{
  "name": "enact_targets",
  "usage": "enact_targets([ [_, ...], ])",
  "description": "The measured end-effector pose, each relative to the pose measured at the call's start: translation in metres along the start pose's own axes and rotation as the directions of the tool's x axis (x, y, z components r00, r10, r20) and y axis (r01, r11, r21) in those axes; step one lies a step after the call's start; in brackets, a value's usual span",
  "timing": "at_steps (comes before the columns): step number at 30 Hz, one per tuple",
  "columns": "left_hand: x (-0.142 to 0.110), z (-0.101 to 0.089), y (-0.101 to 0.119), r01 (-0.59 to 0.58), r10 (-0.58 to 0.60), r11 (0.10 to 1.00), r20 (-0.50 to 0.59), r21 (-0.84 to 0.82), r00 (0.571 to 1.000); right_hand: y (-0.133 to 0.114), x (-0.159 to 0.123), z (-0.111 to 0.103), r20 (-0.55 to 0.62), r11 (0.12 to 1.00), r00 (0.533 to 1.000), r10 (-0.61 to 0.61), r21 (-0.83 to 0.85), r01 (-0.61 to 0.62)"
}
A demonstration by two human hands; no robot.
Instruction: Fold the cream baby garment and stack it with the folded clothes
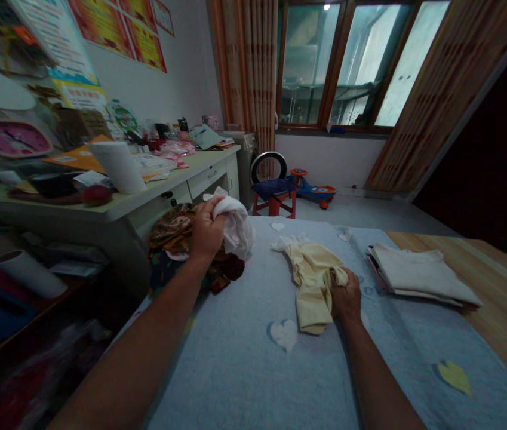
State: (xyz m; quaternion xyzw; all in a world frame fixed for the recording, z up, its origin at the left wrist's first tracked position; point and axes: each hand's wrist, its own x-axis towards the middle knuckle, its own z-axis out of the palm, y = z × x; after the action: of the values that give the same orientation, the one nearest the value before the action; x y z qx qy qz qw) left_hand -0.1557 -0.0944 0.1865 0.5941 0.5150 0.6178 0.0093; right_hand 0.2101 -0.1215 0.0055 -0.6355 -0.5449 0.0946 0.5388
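Observation:
My left hand (207,230) is closed on a bunched white cloth (235,226), raised over a heap of dark patterned clothes (172,233) at the left edge of the blue blanket (244,346). On the blanket's middle lies a small pale yellow garment (316,269) with a white frilly edge at its far end. My right hand (347,295) grips that garment's right side, fingers partly hidden by the fabric. Farther right sits a stack of folded clothes (423,275) with a white one on top.
A cluttered desk (119,209) with a paper roll (117,167) and a pink clock (11,138) runs along the left. Beyond the blanket stand a red stool (274,203) and a blue toy car (318,191). A wooden surface (495,280) shows at right.

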Motion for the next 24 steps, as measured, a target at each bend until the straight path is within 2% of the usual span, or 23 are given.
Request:
enact_targets([
  [3,0.032,-0.012,0.007,-0.095,0.11,0.983,-0.093,0.155,0.99,-0.001,0.0,0.0,0.013,1.0,1.0,0.001,-0.001,-0.001],
  [6,0.046,-0.024,-0.001,-0.107,0.146,0.939,-0.097,0.328,0.985,-0.002,0.0,-0.001,0.026,1.0,1.0,-0.001,-0.001,0.001],
  [9,0.034,-0.031,-0.025,-0.062,0.087,0.856,-0.024,0.513,0.996,-0.002,0.0,-0.001,0.028,1.0,1.0,-0.001,0.014,0.0],
  [11,0.016,-0.034,-0.044,-0.015,-0.038,0.759,0.067,0.651,0.997,-0.002,0.0,-0.001,0.032,1.0,0.999,0.004,0.021,-0.005],
  [13,-0.004,-0.035,-0.059,0.011,-0.198,0.643,0.152,0.766,0.968,-0.002,0.0,-0.001,0.036,1.0,0.999,0.009,0.024,-0.01],
  [14,-0.012,-0.035,-0.065,0.002,-0.232,0.603,0.173,0.798,0.957,-0.002,0.0,-0.001,0.038,1.0,0.999,0.01,0.027,-0.011],
  [17,-0.024,-0.038,-0.071,-0.022,-0.214,0.546,0.165,0.837,0.963,-0.001,0.0,-0.002,0.042,0.999,0.999,0.005,0.039,-0.007],
  [21,-0.018,-0.044,-0.065,-0.049,-0.124,0.547,0.138,0.836,0.983,0.001,0.0,-0.001,0.048,0.999,0.999,-0.004,0.042,0.002],
  [24,-0.017,-0.048,-0.06,0.002,-0.084,0.537,0.052,0.844,0.995,0.001,0.0,-0.001,0.049,0.999,0.999,-0.006,0.043,0.004],
])
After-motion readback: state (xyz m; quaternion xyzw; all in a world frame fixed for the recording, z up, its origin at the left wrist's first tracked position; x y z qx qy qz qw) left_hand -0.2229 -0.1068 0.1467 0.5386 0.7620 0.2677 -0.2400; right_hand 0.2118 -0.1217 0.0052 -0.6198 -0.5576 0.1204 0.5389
